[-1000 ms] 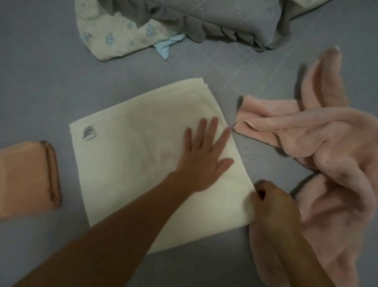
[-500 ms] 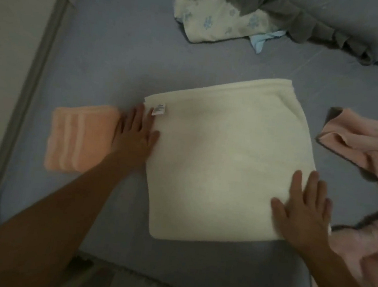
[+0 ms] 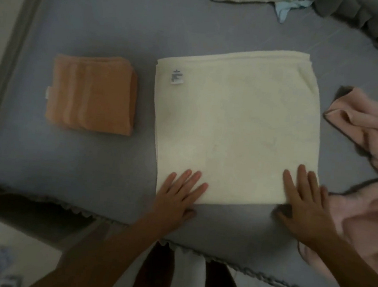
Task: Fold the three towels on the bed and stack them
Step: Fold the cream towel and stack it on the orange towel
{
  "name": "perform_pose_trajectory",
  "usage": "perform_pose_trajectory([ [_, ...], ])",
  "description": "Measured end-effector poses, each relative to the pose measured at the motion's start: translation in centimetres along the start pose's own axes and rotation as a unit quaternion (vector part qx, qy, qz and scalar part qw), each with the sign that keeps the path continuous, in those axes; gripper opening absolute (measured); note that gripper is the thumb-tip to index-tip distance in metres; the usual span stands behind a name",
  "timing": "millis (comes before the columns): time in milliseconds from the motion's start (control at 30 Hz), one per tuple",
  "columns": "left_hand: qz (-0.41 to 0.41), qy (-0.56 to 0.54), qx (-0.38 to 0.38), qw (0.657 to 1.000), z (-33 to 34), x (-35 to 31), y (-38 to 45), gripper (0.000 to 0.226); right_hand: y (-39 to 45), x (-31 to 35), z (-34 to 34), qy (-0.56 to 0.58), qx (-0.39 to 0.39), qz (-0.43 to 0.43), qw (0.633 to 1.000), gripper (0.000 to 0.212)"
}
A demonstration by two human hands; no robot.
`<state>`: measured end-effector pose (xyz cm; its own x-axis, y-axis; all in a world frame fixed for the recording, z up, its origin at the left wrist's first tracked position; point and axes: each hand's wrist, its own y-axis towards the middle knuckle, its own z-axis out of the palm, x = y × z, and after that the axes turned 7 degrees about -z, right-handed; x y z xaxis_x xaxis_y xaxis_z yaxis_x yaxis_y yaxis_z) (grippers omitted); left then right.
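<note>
Grey-blue bed (image 3: 89,169) fills most of the view, its scalloped front hem running along the near edge above a pale floor (image 3: 22,238). Cream towel (image 3: 235,129) — the largest folded item — lies flat as a near-square at the centre, a small white label (image 3: 176,76) at its far-left corner. Pink towel (image 3: 369,159), unfolded and rumpled with a dark trim, spreads just beside the cream towel's right edge and reaches off the frame. Bedding pile (image 3: 359,18), grey with a pale floral piece and a light-blue scrap, sits at the far edge. Orange towel (image 3: 91,93), folded into a compact striped rectangle, rests to the left, apart from the cream towel. Left hand (image 3: 178,197) lies on the cream towel's near-left corner, fingers straight and spread — flat, grasping nothing. Right hand (image 3: 304,203) lies likewise on the near-right corner, fingers extended and pressed flat.
</note>
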<state>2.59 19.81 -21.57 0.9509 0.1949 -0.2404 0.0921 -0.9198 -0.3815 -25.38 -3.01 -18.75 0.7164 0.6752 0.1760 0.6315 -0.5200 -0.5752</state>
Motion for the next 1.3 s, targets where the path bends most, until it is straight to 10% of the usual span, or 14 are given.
perform_pose_trajectory([
  [200,-0.028,-0.064,-0.057,0.996,-1.9,2.8,-2.4,0.061,0.1,-1.8,-1.1,-0.001,-0.155,0.000,0.988,0.068],
  [467,-0.186,-0.163,-0.070,0.966,-4.7,1.6,-1.9,0.021,-1.0,-2.0,-3.2,0.010,-0.170,-0.051,0.984,0.025],
  [733,-0.236,-0.298,0.096,0.920,-9.6,2.7,-9.2,0.016,-6.4,-2.9,-7.5,0.269,0.234,-0.059,0.932,0.013],
  [1000,-0.404,-0.402,-0.184,0.801,-12.8,8.2,4.5,0.016,7.2,-2.7,-13.4,0.463,-0.087,0.119,0.874,0.006],
  [1300,-0.450,-0.448,-0.176,0.752,-8.8,8.7,8.1,0.021,8.4,-0.6,-8.8,0.361,-0.107,0.234,0.897,0.030],
])
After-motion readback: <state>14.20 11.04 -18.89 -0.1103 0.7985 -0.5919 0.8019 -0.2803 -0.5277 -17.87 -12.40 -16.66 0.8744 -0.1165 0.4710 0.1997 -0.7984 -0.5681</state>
